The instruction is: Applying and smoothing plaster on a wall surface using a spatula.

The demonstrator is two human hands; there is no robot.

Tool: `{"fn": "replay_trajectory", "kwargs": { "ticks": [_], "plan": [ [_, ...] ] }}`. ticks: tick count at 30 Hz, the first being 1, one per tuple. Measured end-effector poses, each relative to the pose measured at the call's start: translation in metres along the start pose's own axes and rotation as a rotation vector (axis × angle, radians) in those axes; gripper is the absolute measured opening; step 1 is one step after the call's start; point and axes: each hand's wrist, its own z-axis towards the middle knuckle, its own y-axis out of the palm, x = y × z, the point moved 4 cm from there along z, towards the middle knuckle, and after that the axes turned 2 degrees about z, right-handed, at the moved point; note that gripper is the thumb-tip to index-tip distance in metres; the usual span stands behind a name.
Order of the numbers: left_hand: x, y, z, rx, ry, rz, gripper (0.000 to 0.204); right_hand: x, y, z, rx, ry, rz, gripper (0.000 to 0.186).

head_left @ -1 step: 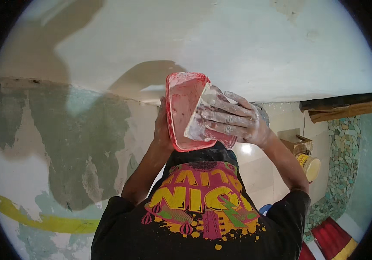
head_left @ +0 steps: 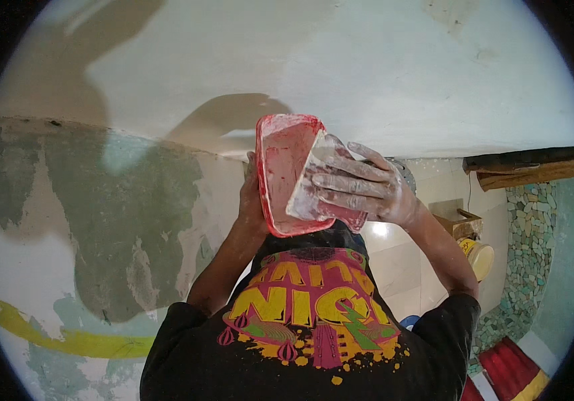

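1. This is a room under renovation, a plastering site inside a building.
2. The wall (head_left: 120,220) is patchy: grey bare render shows through flaking pale green and white paint, with a yellow stripe (head_left: 66,337) low down.
3. Overhead, the white plastered surface (head_left: 340,73) looks freshly skimmed and smooth.
4. A red tray (head_left: 280,167) smeared with white plaster sits in plaster-caked hands.
5. At right, a pebble-stone panel (head_left: 524,267), a wooden beam (head_left: 534,170) and a pale bucket (head_left: 481,257) stand about.
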Motion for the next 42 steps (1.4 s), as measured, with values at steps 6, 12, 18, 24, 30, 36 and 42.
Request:
{"fn": "replay_trajectory", "kwargs": {
  "ticks": [6, 12, 18, 24, 30, 36, 42],
  "plan": [
    [-0.021, -0.028, -0.027, -0.044, -0.167, -0.553, 0.069, -0.003, -0.002, 0.0, -0.02, -0.096, 0.067, 0.052],
    [-0.022, -0.019, -0.037, -0.026, -0.08, -0.496, 0.068, 0.004, -0.006, 0.004, -0.122, -0.134, 0.151, 0.052],
    [-0.024, -0.007, -0.045, -0.01, -0.013, -0.434, 0.068, 0.008, -0.01, -0.001, -0.116, -0.122, 0.17, 0.048],
    [0.005, -0.012, -0.091, -0.003, 0.018, -0.357, 0.068, 0.042, -0.012, -0.034, -0.095, 0.048, 0.061, 0.043],
    [0.008, 0.002, -0.053, 0.009, 0.084, -0.288, 0.067, 0.054, -0.011, -0.049, 0.472, 0.495, 0.593, 0.03],
    [0.016, 0.012, -0.022, -0.031, 0.12, -0.226, 0.067, 0.041, 0.024, -0.039, 0.778, 0.847, 1.377, 0.037],
    [0.011, 0.028, -0.009, 0.157, 0.107, -0.054, 0.067, 0.037, 0.038, -0.032, 0.976, 0.847, 1.348, 0.035]
  ]
}}
